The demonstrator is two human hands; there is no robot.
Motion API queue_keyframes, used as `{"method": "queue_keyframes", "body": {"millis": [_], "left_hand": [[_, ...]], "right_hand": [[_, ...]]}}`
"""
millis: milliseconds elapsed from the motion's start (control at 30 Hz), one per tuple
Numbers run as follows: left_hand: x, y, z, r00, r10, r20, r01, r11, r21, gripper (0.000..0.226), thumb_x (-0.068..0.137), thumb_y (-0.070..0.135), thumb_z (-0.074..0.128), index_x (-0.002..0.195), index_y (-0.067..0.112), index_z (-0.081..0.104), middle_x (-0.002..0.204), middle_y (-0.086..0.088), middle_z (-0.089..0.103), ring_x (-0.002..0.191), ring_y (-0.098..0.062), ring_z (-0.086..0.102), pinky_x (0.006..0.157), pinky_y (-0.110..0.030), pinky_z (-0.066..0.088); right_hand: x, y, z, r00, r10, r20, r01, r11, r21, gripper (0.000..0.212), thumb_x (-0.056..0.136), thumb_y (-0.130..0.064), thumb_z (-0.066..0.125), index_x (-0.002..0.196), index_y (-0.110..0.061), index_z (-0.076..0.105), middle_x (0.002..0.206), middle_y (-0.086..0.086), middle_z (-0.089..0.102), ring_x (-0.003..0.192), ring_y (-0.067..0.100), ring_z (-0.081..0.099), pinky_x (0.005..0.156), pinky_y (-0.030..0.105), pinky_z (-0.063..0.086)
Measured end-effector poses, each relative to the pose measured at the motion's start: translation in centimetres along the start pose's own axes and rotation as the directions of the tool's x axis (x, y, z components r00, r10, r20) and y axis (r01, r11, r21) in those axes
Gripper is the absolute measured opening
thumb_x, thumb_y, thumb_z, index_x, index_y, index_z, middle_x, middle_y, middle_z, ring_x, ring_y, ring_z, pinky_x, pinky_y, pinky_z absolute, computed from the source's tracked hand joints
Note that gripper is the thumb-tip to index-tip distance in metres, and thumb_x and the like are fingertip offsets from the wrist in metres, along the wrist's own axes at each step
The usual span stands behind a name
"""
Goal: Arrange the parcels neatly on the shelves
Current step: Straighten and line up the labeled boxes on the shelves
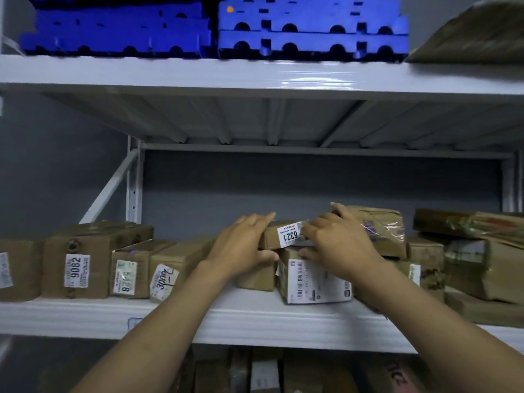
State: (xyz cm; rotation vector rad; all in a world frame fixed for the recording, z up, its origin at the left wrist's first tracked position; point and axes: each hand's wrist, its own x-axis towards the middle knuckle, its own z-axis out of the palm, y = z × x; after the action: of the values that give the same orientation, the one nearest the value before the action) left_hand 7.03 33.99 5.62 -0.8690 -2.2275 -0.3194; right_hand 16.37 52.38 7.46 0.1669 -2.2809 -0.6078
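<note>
Nearest, two bare forearms reach up over the white middle shelf [255,316]. Further in, the left hand [241,245] and right hand [337,245] each press a side of a small brown parcel [273,236] tagged 6321, fingers closed against it between them. It sits atop a larger labelled parcel [314,279]. Left along the shelf stands a row of boxes, one marked 9082 [76,268]. Beyond and above, blue trays [312,26] sit stacked on the upper shelf [255,72].
</note>
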Motion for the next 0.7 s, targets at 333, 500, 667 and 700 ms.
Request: {"method": "queue_keyframes", "body": {"millis": [333,500,667,700], "left_hand": [[-1.1,1.3,-0.7,0.920,-0.175,-0.351,0.123,0.978,-0.166,0.053,0.079,0.037,0.076,0.127,0.031,0.055,0.123,0.013,0.060,0.101,-0.013,0.056,0.078,-0.027,0.045],[-2.2,2.2,-1.7,0.830,-0.318,-0.457,0.064,0.870,-0.488,0.056,0.077,0.019,0.079,0.128,0.022,0.056,0.117,0.009,0.061,0.091,-0.003,0.061,0.077,-0.015,0.051],[-4.3,3.0,-1.6,0.861,-0.356,-0.363,0.050,0.769,-0.637,0.056,0.078,-0.001,0.071,0.122,0.030,0.054,0.129,0.005,0.057,0.110,-0.005,0.061,0.080,-0.012,0.051],[-4.8,3.1,-1.6,0.879,-0.352,-0.322,0.048,0.736,-0.675,0.058,0.079,-0.003,0.070,0.119,0.034,0.053,0.132,0.006,0.055,0.113,-0.006,0.060,0.083,-0.013,0.051]], "right_hand": [[-0.9,2.7,0.3,0.995,0.040,-0.094,-0.003,0.932,0.362,0.062,0.091,-0.055,0.052,0.144,-0.028,0.035,0.145,-0.005,0.046,0.134,0.014,0.038,0.114,0.026,0.010],[0.7,1.2,-1.2,0.935,0.349,0.062,-0.174,0.299,0.938,0.069,0.087,-0.056,0.057,0.145,-0.027,0.035,0.143,-0.005,0.047,0.124,0.017,0.051,0.106,0.034,0.039],[1.7,-0.6,-2.6,0.923,0.067,0.378,-0.288,-0.529,0.798,0.069,0.083,-0.061,0.059,0.139,-0.028,0.036,0.122,0.006,0.065,0.102,0.028,0.067,0.089,0.049,0.055],[1.8,-0.9,-2.7,0.919,0.058,0.389,-0.280,-0.597,0.752,0.065,0.086,-0.051,0.063,0.139,-0.025,0.034,0.114,0.010,0.067,0.097,0.028,0.070,0.084,0.051,0.056]]}}
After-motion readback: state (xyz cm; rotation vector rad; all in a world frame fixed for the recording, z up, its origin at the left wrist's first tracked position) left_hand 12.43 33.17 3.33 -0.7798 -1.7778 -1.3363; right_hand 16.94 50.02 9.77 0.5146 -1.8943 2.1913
